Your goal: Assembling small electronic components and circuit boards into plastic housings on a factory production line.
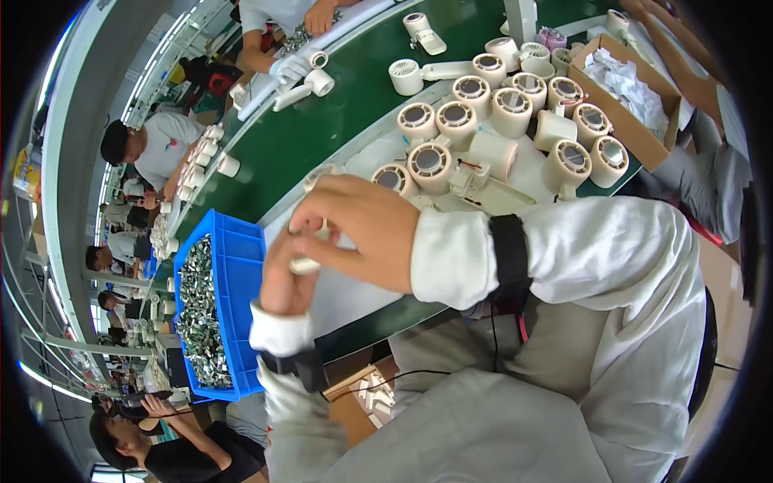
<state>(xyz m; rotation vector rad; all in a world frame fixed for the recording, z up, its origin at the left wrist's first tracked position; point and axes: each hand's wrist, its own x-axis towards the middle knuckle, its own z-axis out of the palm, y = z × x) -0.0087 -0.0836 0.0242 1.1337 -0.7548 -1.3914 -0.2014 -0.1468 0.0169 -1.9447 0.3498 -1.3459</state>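
My left hand (286,278) and my right hand (366,229) meet over the near left end of the work surface. Between them is a cream plastic part (304,265), mostly covered by the fingers, so its full shape cannot be made out. Both hands have their fingers curled round it, the right reaching across from above. Just beyond the right hand's knuckles shows the rim of a cream cylinder (320,174). To the right of my hands, several cream fan-like heads (431,163) with round silver centres stand close together. Among them lies an opened handle piece (483,189) with small parts inside.
A blue bin (241,298) full of small green and silver parts stands left of my hands. At the far right, a cardboard box (632,113) holds crumpled white material. Across the green belt (322,133) other people work on similar cream pieces. A post (522,20) rises at the back.
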